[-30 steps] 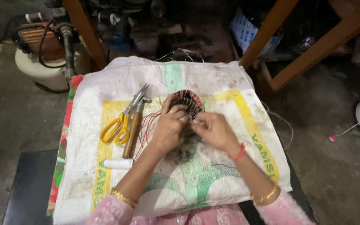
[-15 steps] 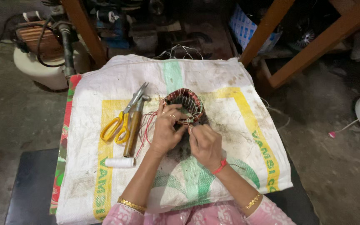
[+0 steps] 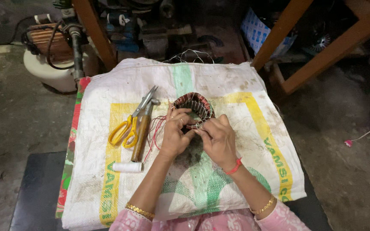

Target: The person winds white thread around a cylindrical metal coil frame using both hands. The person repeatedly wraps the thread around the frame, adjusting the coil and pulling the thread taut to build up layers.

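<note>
We see both hands, left (image 3: 174, 134) and right (image 3: 218, 137), pinched shut on the wire coil ring (image 3: 193, 107), resting on the white sack (image 3: 236, 85) printed with yellow and green bands.

A white woven sack (image 3: 236, 85) with yellow and green print is spread as the work surface, over a dark board (image 3: 35, 192) on the grey floor (image 3: 13, 124). On the sack lie yellow-handled scissors (image 3: 129, 124), a tool with a wooden handle (image 3: 141, 134) just beside them, a white thread spool (image 3: 127, 167), and a round wound coil ring (image 3: 193, 105).
</note>
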